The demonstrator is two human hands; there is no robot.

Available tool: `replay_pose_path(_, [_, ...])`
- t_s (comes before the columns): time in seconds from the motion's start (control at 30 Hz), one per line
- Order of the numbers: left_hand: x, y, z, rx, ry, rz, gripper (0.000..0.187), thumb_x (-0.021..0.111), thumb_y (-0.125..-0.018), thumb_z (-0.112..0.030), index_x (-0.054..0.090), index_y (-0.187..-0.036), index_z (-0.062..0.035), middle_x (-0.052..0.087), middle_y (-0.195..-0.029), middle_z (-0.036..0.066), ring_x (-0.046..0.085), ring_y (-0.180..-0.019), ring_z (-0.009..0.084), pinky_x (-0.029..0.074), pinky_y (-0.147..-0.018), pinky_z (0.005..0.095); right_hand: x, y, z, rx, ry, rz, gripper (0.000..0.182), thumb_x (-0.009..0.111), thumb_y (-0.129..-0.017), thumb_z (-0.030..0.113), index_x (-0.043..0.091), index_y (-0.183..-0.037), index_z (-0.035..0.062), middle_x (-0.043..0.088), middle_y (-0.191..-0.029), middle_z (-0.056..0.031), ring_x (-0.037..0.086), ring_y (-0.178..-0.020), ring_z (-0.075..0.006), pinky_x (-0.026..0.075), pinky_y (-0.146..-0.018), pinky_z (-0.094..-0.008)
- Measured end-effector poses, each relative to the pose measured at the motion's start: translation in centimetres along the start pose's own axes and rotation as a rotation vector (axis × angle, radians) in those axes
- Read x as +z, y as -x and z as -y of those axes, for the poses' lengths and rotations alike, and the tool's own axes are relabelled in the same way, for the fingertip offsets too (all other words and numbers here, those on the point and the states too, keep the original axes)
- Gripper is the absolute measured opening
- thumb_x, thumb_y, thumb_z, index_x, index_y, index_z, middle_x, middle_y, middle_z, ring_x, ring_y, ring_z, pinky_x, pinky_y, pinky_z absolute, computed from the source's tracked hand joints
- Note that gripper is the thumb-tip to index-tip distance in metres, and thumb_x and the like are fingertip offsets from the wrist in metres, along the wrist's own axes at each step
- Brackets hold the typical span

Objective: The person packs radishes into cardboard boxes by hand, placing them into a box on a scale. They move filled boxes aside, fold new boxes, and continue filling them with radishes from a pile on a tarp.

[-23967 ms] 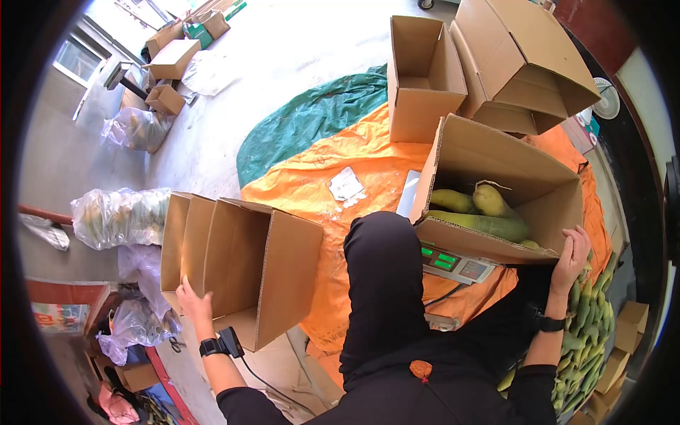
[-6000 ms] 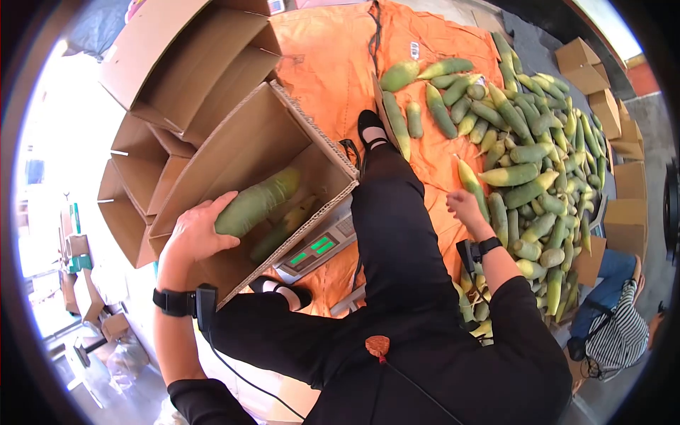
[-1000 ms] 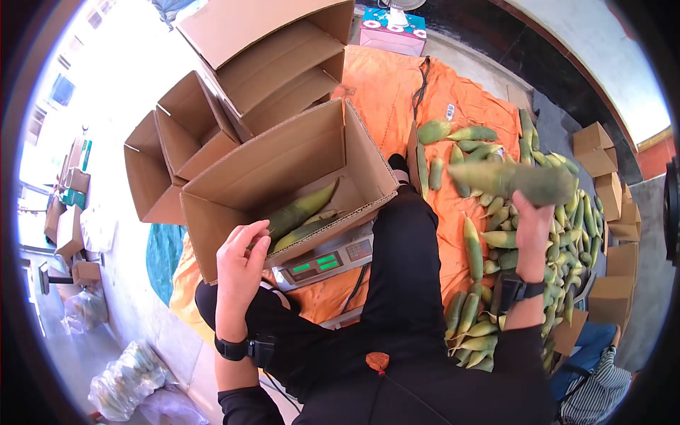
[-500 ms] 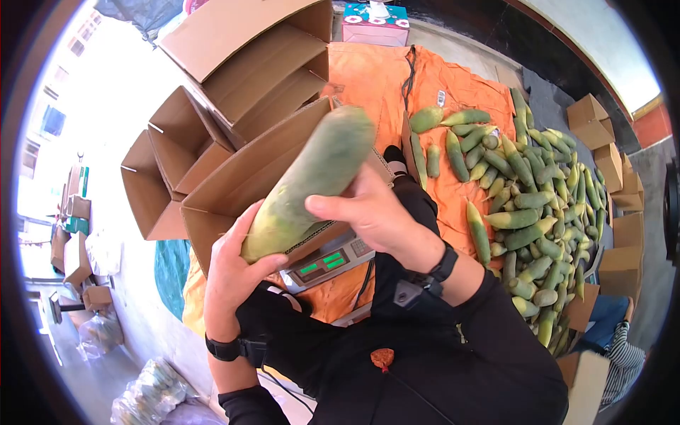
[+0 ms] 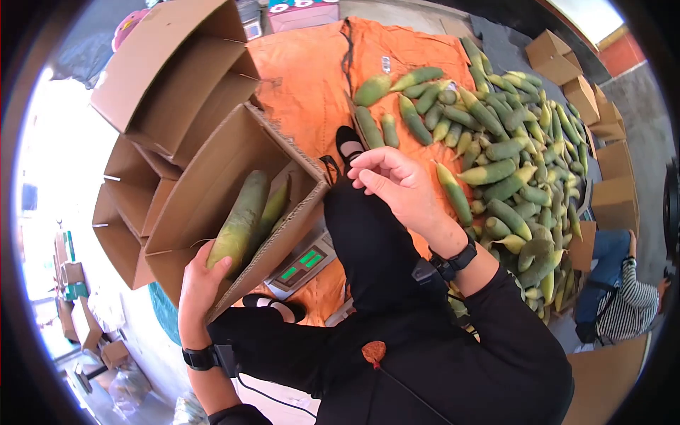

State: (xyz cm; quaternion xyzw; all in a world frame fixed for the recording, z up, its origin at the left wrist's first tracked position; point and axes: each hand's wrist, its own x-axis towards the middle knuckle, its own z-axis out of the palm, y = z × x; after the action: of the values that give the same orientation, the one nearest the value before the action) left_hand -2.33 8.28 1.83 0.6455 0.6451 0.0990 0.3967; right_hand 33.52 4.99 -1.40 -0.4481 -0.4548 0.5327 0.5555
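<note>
My left hand (image 5: 200, 283) grips the lower end of a large green radish (image 5: 244, 212), which lies tilted inside an open cardboard box (image 5: 198, 191). Beside it in the box is another green radish (image 5: 275, 205). The box stands by a scale (image 5: 303, 263) with green lit digits. My right hand (image 5: 400, 185) is raised to the right of the box, holding nothing, its fingers slightly curled and apart. Right of it, a large heap of green radishes (image 5: 506, 149) lies on an orange sheet (image 5: 294, 78).
More open cardboard boxes (image 5: 152, 85) stand at the upper left. A pink and blue box (image 5: 304, 15) is at the top. At the far right are further cartons (image 5: 615, 202) and a person in a striped top (image 5: 635, 301). Plastic bags lie at the lower left.
The large radish has gone down into the box with my left hand on it. My right hand has let go of it and moved right. The view has shifted to the right.
</note>
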Motion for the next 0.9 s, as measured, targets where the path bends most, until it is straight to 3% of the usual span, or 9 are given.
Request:
replay_pose_path(0.2, [1.8,-1.6,-0.2,0.055,-0.163,0.205,0.043,0.057,-0.088,-0.019,0.053,-0.127,0.0002,0.064,-0.107,0.022,0.062,-0.103,0.0311,0.045,-0.09,0.0364,-6.9,2.2,-7.4,0.167,0.308,-0.24,0.016,0.061,-0.092,0.01,0.064,-0.106,0.0025,0.067,-0.094,-0.0026,0.061,-0.086,-0.0087,0.049,-0.075,-0.0236])
replay_pose_path(0.37, [1.2,-1.6,1.4,0.065,-0.139,0.324,0.041,0.053,-0.089,-0.013,0.052,-0.128,-0.0003,0.065,-0.107,0.02,0.063,-0.095,0.0261,0.047,-0.087,0.0332,-11.8,5.1,-14.3,0.376,0.694,-0.3,0.016,0.064,-0.085,0.008,0.064,-0.099,0.0014,0.069,-0.09,-0.0132,0.066,-0.085,-0.0229,0.051,-0.076,-0.033])
replay_pose_path(0.47, [0.6,0.0,0.3,-0.073,-0.027,0.199,0.039,0.054,-0.091,-0.009,0.053,-0.128,0.0004,0.065,-0.107,0.011,0.061,-0.095,0.0179,0.047,-0.085,0.0284,-16.2,7.4,-20.2,0.462,0.859,-0.284,0.022,0.065,-0.083,0.013,0.065,-0.101,0.0003,0.069,-0.091,-0.0121,0.066,-0.086,-0.0229,0.051,-0.078,-0.0337])
replay_pose_path(0.6, [0.6,2.4,-0.6,-0.03,0.132,-0.167,0.032,0.052,-0.091,-0.003,0.059,-0.123,-0.0006,0.065,-0.099,0.008,0.06,-0.085,0.0141,0.048,-0.077,0.0264,-23.5,10.9,-26.4,0.459,1.205,-0.451,0.029,0.066,-0.077,0.015,0.065,-0.103,0.0016,0.067,-0.098,-0.0177,0.064,-0.094,-0.0348,0.051,-0.082,-0.0416])
replay_pose_path(0.67, [1.2,3.6,-0.7,0.021,0.124,-0.328,0.029,0.052,-0.093,-0.003,0.06,-0.12,0.0004,0.065,-0.097,0.008,0.06,-0.084,0.0133,0.048,-0.076,0.0252,-26.8,11.9,-27.8,0.626,1.235,-0.556,0.024,0.062,-0.077,0.015,0.065,-0.096,0.0006,0.064,-0.095,-0.0255,0.061,-0.093,-0.0425,0.05,-0.086,-0.0461])
replay_pose_path(0.73, [2.1,4.0,0.2,0.044,0.087,-0.362,0.027,0.052,-0.094,-0.005,0.061,-0.119,0.0001,0.064,-0.096,0.007,0.06,-0.085,0.013,0.048,-0.075,0.0247,-27.0,11.8,-26.0,0.894,1.254,-0.677,0.035,0.061,-0.077,0.013,0.06,-0.111,0.0027,0.059,-0.113,-0.0263,0.057,-0.108,-0.041,0.048,-0.093,-0.0458])
replay_pose_path(0.8, [2.8,3.9,0.6,0.069,0.051,-0.394,0.025,0.052,-0.096,-0.007,0.062,-0.117,-0.0001,0.064,-0.095,0.006,0.06,-0.085,0.0127,0.048,-0.074,0.0241,-28.6,11.7,-25.6,1.062,1.236,-0.6,0.05,0.066,-0.075,0.016,0.053,-0.122,0.0038,0.054,-0.124,-0.0228,0.052,-0.116,-0.039,0.045,-0.097,-0.0452])
replay_pose_path(0.83, [3.1,3.8,0.6,0.101,0.004,-0.409,0.024,0.052,-0.096,-0.007,0.063,-0.115,0.0005,0.064,-0.093,0.007,0.06,-0.084,0.0128,0.048,-0.073,0.0242,-29.1,11.6,-25.7,1.061,1.237,-0.589,0.05,0.066,-0.075,0.016,0.053,-0.122,0.0038,0.054,-0.124,-0.0228,0.052,-0.116,-0.039,0.045,-0.097,-0.0452])
replay_pose_path(0.9, [3.5,3.6,0.5,0.118,-0.047,-0.43,0.023,0.053,-0.096,-0.007,0.064,-0.114,0.0011,0.063,-0.092,0.007,0.059,-0.082,0.0128,0.048,-0.073,0.0242,-30.3,12.4,-26.5,1.036,1.258,-0.566,0.077,0.075,-0.068,0.023,0.042,-0.134,0.003,0.051,-0.131,-0.021,0.049,-0.122,-0.0366,0.04,-0.104,-0.0424])
